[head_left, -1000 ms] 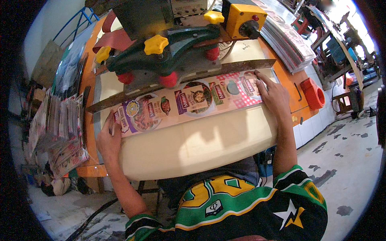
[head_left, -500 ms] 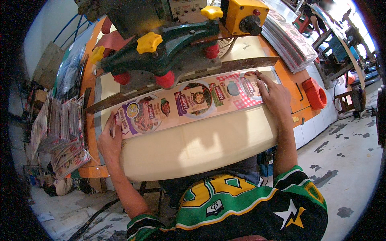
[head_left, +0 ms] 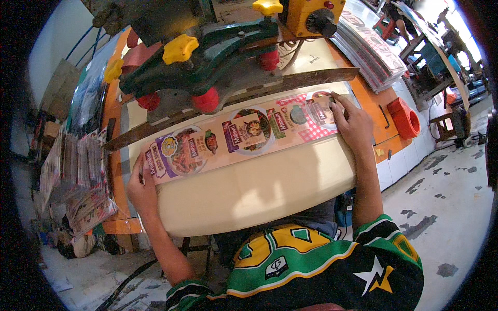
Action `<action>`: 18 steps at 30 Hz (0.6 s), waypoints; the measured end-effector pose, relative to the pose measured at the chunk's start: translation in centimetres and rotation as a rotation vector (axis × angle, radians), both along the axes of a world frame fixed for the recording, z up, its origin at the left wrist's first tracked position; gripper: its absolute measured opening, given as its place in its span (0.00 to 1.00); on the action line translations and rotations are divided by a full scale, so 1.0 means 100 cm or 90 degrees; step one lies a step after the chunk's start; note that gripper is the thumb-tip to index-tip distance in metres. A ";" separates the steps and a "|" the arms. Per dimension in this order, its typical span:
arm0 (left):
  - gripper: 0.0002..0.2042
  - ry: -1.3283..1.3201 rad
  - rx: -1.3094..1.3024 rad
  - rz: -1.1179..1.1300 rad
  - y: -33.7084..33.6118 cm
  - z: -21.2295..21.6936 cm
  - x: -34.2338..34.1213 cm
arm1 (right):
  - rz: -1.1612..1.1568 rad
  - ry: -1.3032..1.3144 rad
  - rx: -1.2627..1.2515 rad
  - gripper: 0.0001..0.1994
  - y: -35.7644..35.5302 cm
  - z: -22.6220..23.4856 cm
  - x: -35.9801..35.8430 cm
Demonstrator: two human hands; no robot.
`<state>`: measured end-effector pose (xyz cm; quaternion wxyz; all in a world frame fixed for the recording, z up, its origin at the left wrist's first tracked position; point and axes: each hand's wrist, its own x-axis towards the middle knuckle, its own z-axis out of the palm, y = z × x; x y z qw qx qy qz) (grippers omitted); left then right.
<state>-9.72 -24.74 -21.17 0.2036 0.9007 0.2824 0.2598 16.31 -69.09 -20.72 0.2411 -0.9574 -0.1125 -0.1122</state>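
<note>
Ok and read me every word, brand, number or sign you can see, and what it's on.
I won't copy wording, brands or numbers; print shows here:
Printed strip between the left hand and right hand: bold labels legible, finest text too small.
Jersey: yellow characters, only partly visible; a shield badge; a white-and-yellow star.
Right stack: red lettering, steeply angled.
Left stack: print too blurred.
Yellow box: dial marks too small.

The metal bar (head_left: 321,76) has lifted farther from the printed strip (head_left: 218,142).
</note>
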 end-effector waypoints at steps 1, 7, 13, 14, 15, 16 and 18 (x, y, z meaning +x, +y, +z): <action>0.22 -0.023 -0.007 0.002 0.002 -0.002 -0.002 | -0.001 0.000 0.000 0.18 -0.001 -0.001 0.001; 0.23 -0.041 -0.028 0.052 -0.008 0.008 -0.002 | -0.022 0.003 0.051 0.21 -0.001 -0.003 0.001; 0.25 -0.264 0.111 -0.050 0.003 -0.003 -0.007 | 0.123 -0.084 0.434 0.19 -0.022 -0.023 0.013; 0.26 -0.287 0.115 -0.060 0.001 -0.001 -0.009 | 0.137 -0.095 0.448 0.19 -0.020 -0.022 0.013; 0.27 -0.323 0.019 -0.057 -0.004 -0.001 -0.009 | 0.149 -0.021 0.507 0.20 -0.023 -0.018 0.009; 0.29 -0.359 -0.078 -0.054 -0.006 0.000 -0.011 | 0.161 0.055 0.565 0.21 -0.022 -0.015 0.006; 0.31 -0.375 -0.068 -0.084 0.001 -0.003 -0.011 | 0.177 0.056 0.579 0.23 -0.018 -0.013 0.005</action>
